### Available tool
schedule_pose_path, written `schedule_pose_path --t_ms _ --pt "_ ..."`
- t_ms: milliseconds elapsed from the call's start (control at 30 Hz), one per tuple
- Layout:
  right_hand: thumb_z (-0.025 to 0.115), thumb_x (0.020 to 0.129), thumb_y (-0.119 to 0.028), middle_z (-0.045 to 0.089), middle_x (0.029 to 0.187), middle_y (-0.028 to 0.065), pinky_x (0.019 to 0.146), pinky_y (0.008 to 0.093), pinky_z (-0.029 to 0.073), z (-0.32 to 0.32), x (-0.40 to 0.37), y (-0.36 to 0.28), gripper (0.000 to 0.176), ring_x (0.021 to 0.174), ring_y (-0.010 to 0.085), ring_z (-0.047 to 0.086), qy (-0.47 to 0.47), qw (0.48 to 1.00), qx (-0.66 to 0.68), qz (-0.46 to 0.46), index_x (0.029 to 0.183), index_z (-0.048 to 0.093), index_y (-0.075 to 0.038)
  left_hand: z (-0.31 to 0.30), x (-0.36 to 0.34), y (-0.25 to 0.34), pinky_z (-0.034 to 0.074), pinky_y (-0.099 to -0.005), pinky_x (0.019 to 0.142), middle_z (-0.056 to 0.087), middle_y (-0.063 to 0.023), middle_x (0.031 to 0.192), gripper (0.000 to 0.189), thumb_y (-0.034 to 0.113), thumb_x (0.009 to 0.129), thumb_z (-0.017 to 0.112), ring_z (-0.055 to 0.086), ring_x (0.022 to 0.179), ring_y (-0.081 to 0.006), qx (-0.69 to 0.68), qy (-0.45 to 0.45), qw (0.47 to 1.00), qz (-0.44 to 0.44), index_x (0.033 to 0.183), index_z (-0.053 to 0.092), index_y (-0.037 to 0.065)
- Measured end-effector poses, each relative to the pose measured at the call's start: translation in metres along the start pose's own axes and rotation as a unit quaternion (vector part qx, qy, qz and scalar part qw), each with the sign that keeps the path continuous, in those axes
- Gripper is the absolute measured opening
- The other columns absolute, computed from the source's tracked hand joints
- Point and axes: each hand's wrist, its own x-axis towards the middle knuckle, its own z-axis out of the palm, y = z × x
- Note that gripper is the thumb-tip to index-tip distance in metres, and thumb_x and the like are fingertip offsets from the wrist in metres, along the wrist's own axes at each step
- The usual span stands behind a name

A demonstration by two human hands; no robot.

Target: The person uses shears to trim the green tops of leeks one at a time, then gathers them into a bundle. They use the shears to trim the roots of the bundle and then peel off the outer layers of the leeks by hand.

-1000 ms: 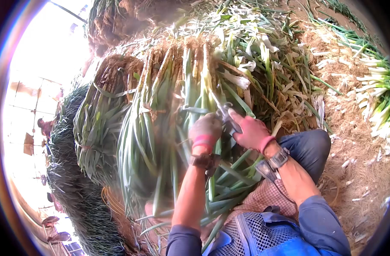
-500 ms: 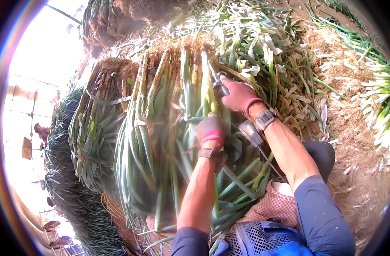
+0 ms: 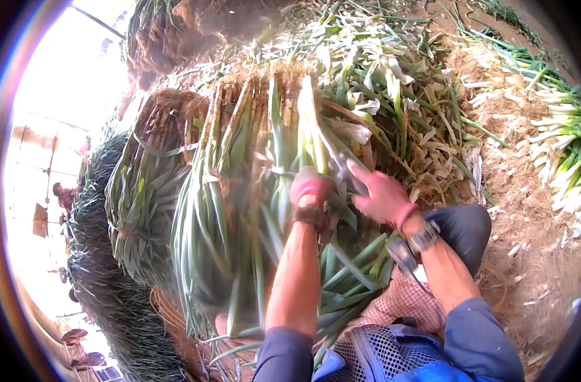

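In a pink-and-grey glove, my left hand (image 3: 312, 186) is closed round the stem of a green onion (image 3: 311, 130), whose pale root end points up. My right hand (image 3: 381, 194), in a pink glove, is closed on a dark metal tool (image 3: 353, 178) beside that stem; the tool is blurred and its exact shape is unclear. A large bundle of green onions (image 3: 220, 191) with brown roots at the top lies to the left of my hands. Long green leaves (image 3: 354, 274) spread below my left hand.
Another bundle (image 3: 144, 184) stands farther left, beside a dark green stack (image 3: 106, 280). Peeled leaves (image 3: 392, 83) are heaped behind my right hand. Cleaned onions (image 3: 564, 127) lie on the right, by root-strewn ground (image 3: 532, 267). A person (image 3: 64, 196) is at the far left.
My right hand and the tool have moved down and right, away from the root end. A pale strip of peeled leaf now hangs beside the stem, which looks whiter. My left hand has barely moved.
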Motion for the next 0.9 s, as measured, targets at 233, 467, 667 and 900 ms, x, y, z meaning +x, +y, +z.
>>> schedule_pose_path --t_ms 233,467,667,900 --pt "0.072 0.086 -0.034 0.07 0.11 0.0244 0.095 0.0515 0.057 -0.015 -0.098 0.005 0.083 0.104 0.0446 0.071 0.01 0.996 -0.046 0.076 0.165 0.047 -0.024 0.05 -0.018 -0.002 0.062 -0.0426 0.09 0.08 -0.0223 0.111 0.041 0.036 0.082 0.082 0.079 0.104 -0.0365 -0.052 -0.084 0.994 0.042 0.106 0.083 0.003" --pt "0.074 0.086 -0.036 0.072 0.107 0.0278 0.095 0.0513 0.057 -0.033 -0.109 0.022 0.084 0.101 0.0453 0.071 0.029 0.995 -0.037 0.093 0.164 0.048 -0.02 0.113 -0.094 0.036 0.063 -0.0437 0.094 0.081 -0.0195 0.112 0.043 0.03 0.072 0.092 0.079 0.107 -0.0349 -0.004 -0.127 0.983 0.131 0.106 0.084 0.005" --pt "0.075 0.085 -0.036 0.073 0.111 0.0279 0.093 0.0497 0.058 -0.022 -0.103 0.013 0.086 0.103 0.0455 0.072 0.017 0.998 0.016 0.051 0.165 0.047 -0.02 0.077 -0.125 0.006 0.062 -0.04 0.08 0.082 -0.0126 0.099 0.047 0.026 0.091 0.077 0.078 0.083 -0.024 -0.145 -0.225 0.952 0.149 0.135 0.076 0.01" --pt "0.069 0.084 -0.032 0.074 0.107 0.0271 0.093 0.0494 0.057 0.029 -0.071 0.008 0.083 0.102 0.0452 0.072 -0.027 0.997 0.073 -0.027 0.163 0.048 -0.017 -0.016 -0.105 -0.043 0.061 -0.0343 0.087 0.084 -0.0107 0.107 0.038 0.034 0.094 0.077 0.08 0.094 -0.0208 -0.145 0.041 0.986 0.078 0.126 0.082 0.016"
